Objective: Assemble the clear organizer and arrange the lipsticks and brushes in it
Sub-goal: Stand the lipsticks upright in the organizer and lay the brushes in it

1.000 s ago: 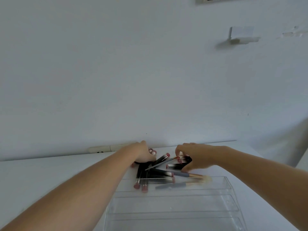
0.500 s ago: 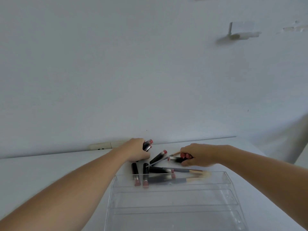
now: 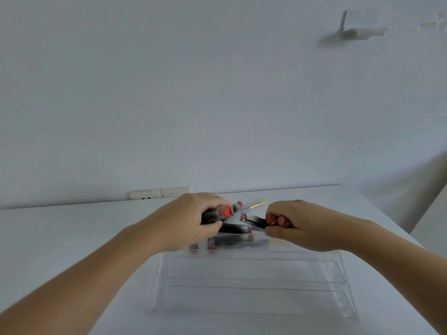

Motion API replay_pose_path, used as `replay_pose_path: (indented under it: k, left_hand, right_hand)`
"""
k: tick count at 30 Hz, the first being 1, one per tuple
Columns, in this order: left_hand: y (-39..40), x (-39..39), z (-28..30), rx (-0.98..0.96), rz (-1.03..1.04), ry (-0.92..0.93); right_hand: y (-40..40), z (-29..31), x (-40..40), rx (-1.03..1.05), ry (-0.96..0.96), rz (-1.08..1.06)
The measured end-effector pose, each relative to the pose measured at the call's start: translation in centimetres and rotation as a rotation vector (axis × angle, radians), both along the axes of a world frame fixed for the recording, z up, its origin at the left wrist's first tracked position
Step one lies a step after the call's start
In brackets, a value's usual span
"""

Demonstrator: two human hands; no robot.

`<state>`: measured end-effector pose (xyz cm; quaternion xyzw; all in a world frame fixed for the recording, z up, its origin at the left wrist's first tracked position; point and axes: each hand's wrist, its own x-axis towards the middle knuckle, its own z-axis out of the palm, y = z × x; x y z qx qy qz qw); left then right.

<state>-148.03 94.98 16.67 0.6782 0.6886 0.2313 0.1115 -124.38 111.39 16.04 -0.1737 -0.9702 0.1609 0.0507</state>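
Note:
A clear organizer (image 3: 254, 301) with long stepped compartments lies on the white table, close to me. Behind its far edge sits a pile of black lipsticks with red ends (image 3: 235, 229) and a makeup brush with a pale tip (image 3: 256, 203). My left hand (image 3: 193, 221) grips a bundle of lipsticks (image 3: 223, 212) at the left of the pile. My right hand (image 3: 297, 224) grips two red-ended lipsticks (image 3: 273, 220) at the right. More lipsticks (image 3: 210, 245) lie blurred at the organizer's far edge.
The white table (image 3: 72, 228) runs back to a white wall, where a wall socket (image 3: 158, 192) sits just above the tabletop. A small white bracket (image 3: 358, 30) hangs high on the wall. The table's right edge (image 3: 399, 228) falls away beside my right forearm.
Both hands have closed tighter on lipsticks and drawn toward each other and toward me. The brush now points up to the right behind the pile.

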Motion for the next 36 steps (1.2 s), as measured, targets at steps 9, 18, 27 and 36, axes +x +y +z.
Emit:
replay_pose_path:
  k: [9,18,27,36]
  left_hand:
    - [-1.3,1.0,-1.1,0.13,-0.085,0.284]
    - [-2.1,1.8,-1.6,0.061,-0.102,0.251]
    - [-2.3,1.9,-1.4,0.017,-0.074,0.308]
    - [-2.9,1.8,-1.8,0.057,-0.077,0.298]
  right_hand:
    - [-1.9,0.5,1.6,0.23,0.068,0.048]
    - [-3.1,-0.3,2.1,0.22,0.042,0.013]
    - [-3.6,0.0,2.5,0.221,0.093,-0.025]
    - [-4.7,-0.4,2.6,0.304,0.009,-0.028]
